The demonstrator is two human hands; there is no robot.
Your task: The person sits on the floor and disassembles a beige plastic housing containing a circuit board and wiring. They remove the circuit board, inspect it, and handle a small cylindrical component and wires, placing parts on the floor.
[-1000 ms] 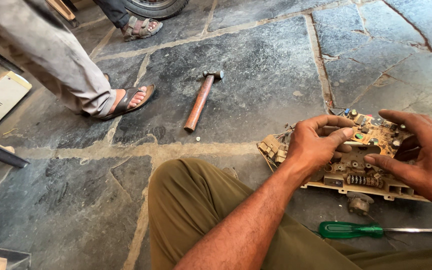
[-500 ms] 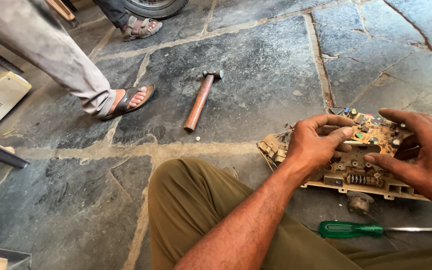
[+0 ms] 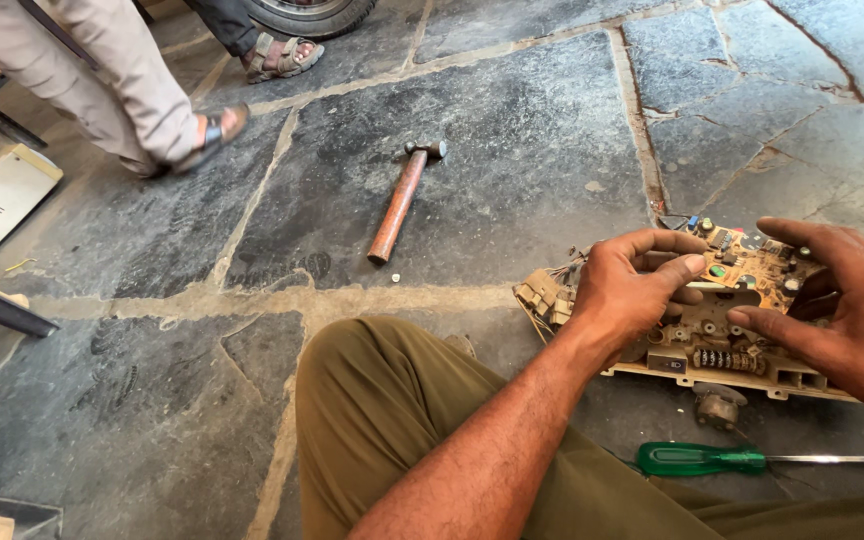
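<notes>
Dusty tan circuit board assembly (image 3: 722, 330), long axis running left-right, lower right of frame. Clamped between left hand (image 3: 627, 295) and right hand (image 3: 857, 310), fingers curled over both ends.

left hand (image 3: 632, 290) and right hand (image 3: 842, 300) face each other, fingers curled, thumbs forward.

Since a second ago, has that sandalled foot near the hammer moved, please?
Yes. The sandalled foot has drawn away from the hammer, toward the frame's left, with its heel lifted.
</notes>
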